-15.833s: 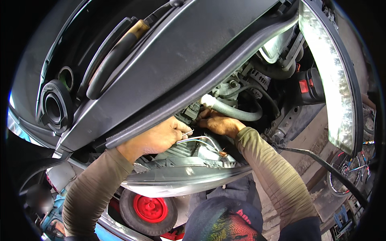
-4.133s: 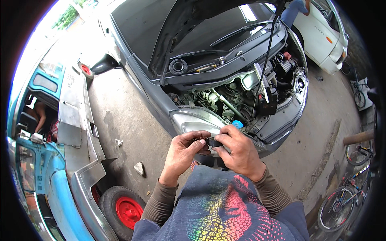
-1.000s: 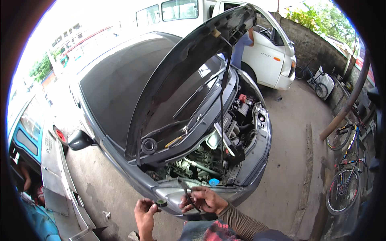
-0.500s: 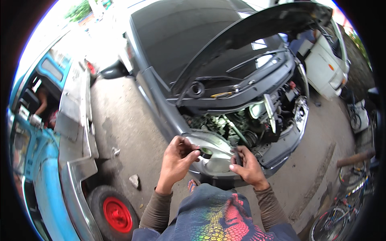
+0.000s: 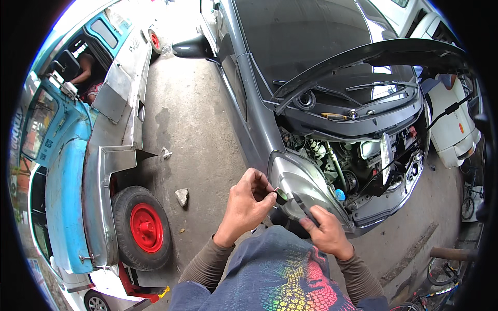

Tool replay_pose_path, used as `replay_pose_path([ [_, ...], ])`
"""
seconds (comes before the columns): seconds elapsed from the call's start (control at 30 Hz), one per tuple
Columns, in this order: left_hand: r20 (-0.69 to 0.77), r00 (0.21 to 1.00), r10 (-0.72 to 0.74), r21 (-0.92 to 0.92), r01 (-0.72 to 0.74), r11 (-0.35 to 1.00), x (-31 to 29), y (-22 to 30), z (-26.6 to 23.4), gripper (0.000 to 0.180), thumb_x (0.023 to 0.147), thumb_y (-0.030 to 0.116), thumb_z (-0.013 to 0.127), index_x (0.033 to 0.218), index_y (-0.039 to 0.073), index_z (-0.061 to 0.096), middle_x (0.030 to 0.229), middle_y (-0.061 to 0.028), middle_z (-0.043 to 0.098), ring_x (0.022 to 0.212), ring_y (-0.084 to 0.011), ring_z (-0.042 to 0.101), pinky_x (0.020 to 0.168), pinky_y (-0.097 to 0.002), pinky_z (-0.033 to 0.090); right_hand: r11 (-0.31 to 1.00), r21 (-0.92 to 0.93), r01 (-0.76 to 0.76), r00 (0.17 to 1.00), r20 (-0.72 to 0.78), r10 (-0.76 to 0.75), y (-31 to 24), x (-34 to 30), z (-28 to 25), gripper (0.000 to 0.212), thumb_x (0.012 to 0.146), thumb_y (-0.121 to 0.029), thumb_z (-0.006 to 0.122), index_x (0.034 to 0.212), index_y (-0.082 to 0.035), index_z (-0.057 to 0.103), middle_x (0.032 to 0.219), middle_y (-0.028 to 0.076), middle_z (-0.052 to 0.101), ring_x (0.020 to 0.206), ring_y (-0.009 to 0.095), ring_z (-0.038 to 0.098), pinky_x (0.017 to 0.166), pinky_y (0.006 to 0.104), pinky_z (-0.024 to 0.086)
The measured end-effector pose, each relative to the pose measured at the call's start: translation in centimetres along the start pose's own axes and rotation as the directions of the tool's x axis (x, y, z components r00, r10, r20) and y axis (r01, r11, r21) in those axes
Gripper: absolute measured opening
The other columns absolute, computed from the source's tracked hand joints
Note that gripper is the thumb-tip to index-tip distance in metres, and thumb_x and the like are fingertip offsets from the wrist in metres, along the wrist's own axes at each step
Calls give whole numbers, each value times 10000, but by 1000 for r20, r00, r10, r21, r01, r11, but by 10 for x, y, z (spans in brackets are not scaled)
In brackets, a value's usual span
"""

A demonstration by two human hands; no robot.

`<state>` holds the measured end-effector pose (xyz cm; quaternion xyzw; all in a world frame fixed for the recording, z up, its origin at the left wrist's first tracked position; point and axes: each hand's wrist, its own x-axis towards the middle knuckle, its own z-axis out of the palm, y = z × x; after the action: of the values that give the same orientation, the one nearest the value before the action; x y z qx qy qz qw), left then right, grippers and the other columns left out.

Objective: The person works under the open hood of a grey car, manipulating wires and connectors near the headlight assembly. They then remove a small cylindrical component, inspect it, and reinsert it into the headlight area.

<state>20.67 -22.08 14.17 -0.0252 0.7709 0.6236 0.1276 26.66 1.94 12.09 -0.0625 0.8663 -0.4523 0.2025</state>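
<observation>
My left hand (image 5: 247, 207) pinches a small roll of black tape (image 5: 281, 196) with a greenish inner ring, held over the car's headlight. To its right, my right hand (image 5: 328, 233) is closed on a slim black strip-like piece (image 5: 304, 206) that slants up toward the roll. Whether this piece is joined to the tape is too small to tell. Just beyond both hands is the clear headlight (image 5: 295, 181) of a dark grey car (image 5: 259, 119).
The car's hood (image 5: 363, 56) is raised over the engine bay (image 5: 347, 166). A yellow-handled tool (image 5: 334, 116) and a black ring-shaped roll (image 5: 305, 100) lie below the windshield. At left stands a blue vehicle (image 5: 65, 202) with a red-rimmed wheel (image 5: 147, 228); a person (image 5: 85, 72) sits inside. A stone (image 5: 181, 197) lies between.
My hands have come closer together, the black piece now pointing at the tape roll. The view has shifted left, so the car appears further right and more of the blue vehicle shows.
</observation>
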Motion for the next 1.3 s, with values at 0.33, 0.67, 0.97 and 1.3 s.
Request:
replay_pose_path([
  [0.33, -140, 989, -51, 56, 59, 997, -40, -28, -23, 160, 827, -12, 685, 913, 12, 552, 820, -45, 678, 730, -75, 651, 654, -247, 542, 913, -266, 308, 951, 109, -289, -30, 30, 45, 266, 994, -303, 599, 982, -43, 547, 919, 151, 580, 827, 389, 623, 703, 494, 503],
  [0.67, -235, 938, -254, -132, 228, 965, -87, -76, -51, 204, 812, -47, 684, 931, 13, 529, 830, -61, 665, 705, -103, 651, 623, -256, 537, 841, -239, 486, 852, 342, -396, -27, 44, 93, 274, 989, -288, 607, 1000, -22, 541, 889, 154, 553, 794, 380, 619, 664, 484, 500],
  [0.97, -235, 866, -442, -221, 395, 892, -117, -172, -55, 238, 790, -68, 696, 921, 6, 511, 801, -86, 649, 698, -156, 668, 576, -316, 576, 952, -44, 304, 751, 626, -211, 39, 70, 166, 360, 1000, -336, 618, 878, -2, 565, 706, 166, 604, 670, 352, 649, 606, 427, 503],
  [1.3, -302, 776, -554, -170, 528, 832, -170, -307, -53, 306, 804, -98, 640, 1107, -136, 661, 930, -218, 713, 724, -245, 709, 610, -350, 616, 993, -94, -67, 701, 704, 114, 77, 79, 128, 514, 975, -495, 607, 1036, 8, 697, 845, 155, 697, 854, 251, 686, 759, 398, 515],
])
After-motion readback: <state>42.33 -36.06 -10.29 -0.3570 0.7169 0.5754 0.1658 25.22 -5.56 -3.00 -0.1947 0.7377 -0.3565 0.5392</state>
